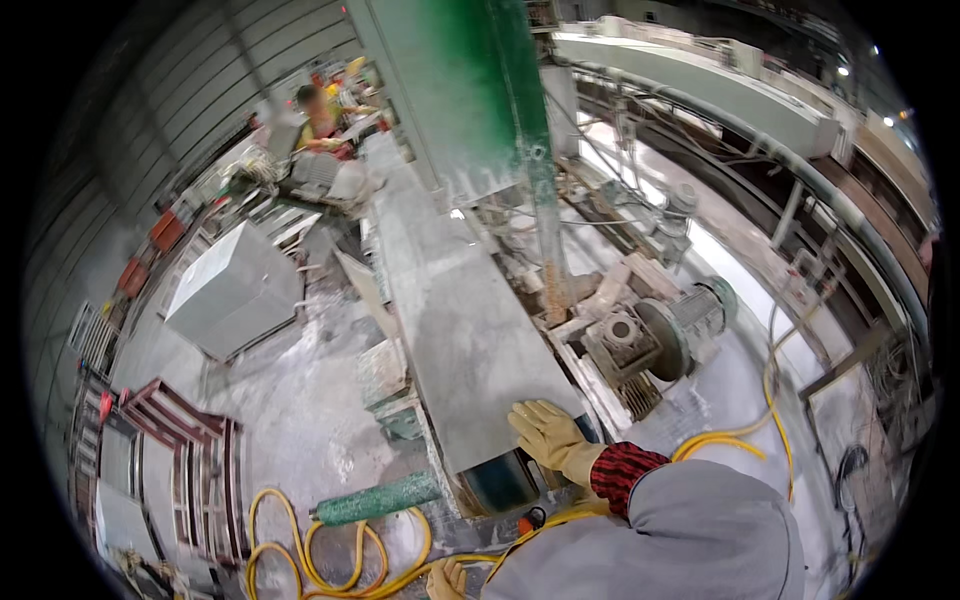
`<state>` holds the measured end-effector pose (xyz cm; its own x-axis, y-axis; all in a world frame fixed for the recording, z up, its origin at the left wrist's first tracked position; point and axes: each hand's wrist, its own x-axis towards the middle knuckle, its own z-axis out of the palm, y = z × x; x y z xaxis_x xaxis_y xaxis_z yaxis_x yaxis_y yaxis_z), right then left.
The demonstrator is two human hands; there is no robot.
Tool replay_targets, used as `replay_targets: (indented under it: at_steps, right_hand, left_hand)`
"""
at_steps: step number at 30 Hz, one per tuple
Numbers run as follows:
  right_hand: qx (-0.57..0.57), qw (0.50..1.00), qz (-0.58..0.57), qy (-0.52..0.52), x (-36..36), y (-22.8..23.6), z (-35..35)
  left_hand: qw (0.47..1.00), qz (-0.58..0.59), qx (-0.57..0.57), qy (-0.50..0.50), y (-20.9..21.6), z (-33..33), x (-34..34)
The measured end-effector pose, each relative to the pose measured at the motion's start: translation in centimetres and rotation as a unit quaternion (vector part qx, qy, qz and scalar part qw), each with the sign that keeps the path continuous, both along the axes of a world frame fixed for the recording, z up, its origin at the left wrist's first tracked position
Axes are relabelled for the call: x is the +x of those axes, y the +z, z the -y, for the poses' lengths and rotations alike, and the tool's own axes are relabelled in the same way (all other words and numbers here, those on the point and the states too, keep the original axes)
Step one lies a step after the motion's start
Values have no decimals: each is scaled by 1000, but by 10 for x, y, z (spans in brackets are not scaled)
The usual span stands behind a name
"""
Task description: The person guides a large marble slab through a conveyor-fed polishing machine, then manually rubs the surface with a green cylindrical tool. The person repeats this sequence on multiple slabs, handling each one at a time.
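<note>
My right hand [545,437], in a cream-yellow glove with a red and black knit cuff, presses flat on the near right corner of a long grey slab [480,345]. Its fingers are stretched out and hold nothing. The slab lies on a narrow conveyor [502,484], whose dark near end shows past the slab's edge. At the lower edge of the picture my gloved left hand [446,580] hangs low, partly cut off. Its fingers look loosely bent and apart, with nothing seen in them, next to a yellow hose [400,578].
A tall green machine [450,90] stands over the conveyor's right side, with a dusty motor [690,325] below. A green roller [375,499] is at the near left. Left are a pale block [235,285] and dark red racks [195,450]. Another person [322,125] stands at the far end.
</note>
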<state>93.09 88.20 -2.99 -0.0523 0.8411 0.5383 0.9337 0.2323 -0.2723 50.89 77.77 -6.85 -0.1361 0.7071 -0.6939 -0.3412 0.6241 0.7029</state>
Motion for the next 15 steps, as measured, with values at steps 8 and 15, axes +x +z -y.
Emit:
replay_targets:
  at_steps: [8, 15]
  right_hand:
    - [-46, 995, 81, 27, 11, -23, -11]
    - [12, 996, 62, 71, 3, 1, -16]
  left_hand:
    - [978, -130, -71, 150, 34, 109, 68]
    - [975, -127, -33, 179, 37, 230, 77]
